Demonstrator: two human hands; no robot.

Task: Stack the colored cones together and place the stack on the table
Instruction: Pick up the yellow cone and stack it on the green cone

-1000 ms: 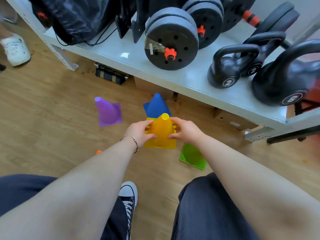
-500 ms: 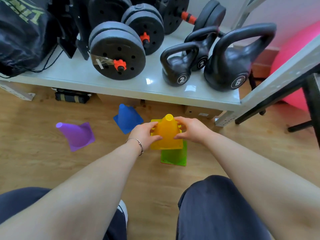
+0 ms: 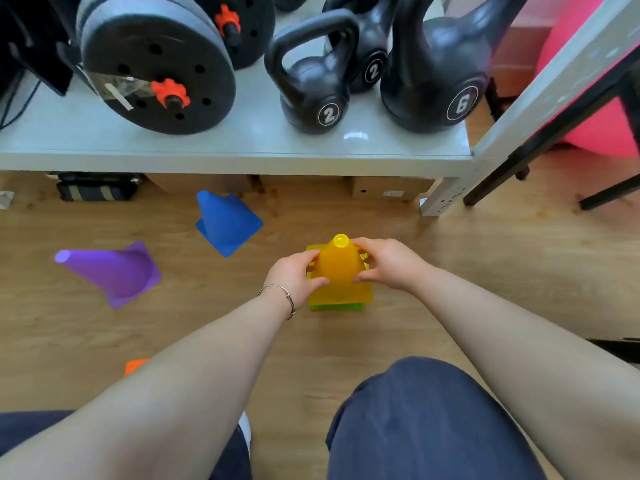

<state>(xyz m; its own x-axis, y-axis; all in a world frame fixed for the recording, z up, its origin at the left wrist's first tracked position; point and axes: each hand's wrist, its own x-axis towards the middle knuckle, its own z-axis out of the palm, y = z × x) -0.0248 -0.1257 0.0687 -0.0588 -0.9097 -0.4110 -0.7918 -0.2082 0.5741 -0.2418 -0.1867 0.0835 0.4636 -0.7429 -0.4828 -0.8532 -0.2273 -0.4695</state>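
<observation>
Since the earlier frame the view has swung right and up, and the yellow cone (image 3: 338,268) has come down over the green cone (image 3: 337,306); before, the green base showed well clear below it, now only a thin green edge peeks out under the yellow base.

Largest first: the tabletop (image 3: 242,147), a low pale surface, spans the top of view, loaded with a plate dumbbell (image 3: 156,64) and kettlebells (image 3: 311,81). Wooden floor (image 3: 485,271) below it. My knees sit at the bottom edge.

Purple cone (image 3: 110,271) lies tipped on its side on the floor, tip pointing left, well apart from my hands. Blue cone (image 3: 225,221) stands on the floor near the tabletop edge, up and left of the stack. An orange scrap (image 3: 135,366) pokes out beside my left forearm, likely another cone, cannot tell.

I hold the yellow cone two-handed: left hand (image 3: 294,275) clenched on its left flank, right hand (image 3: 388,265) clenched on its right flank, fingers wrapping the body above the base. Cone upright, long axis vertical, tip toward the camera.

Judgement: the yellow-on-green nesting looks about seated. Next pickup is probably blue; it lies up-left of the grip, so my left hand is nearer. It stands upright, axis matching the stack, so it can drop straight on. Purple needs righting first.
</observation>
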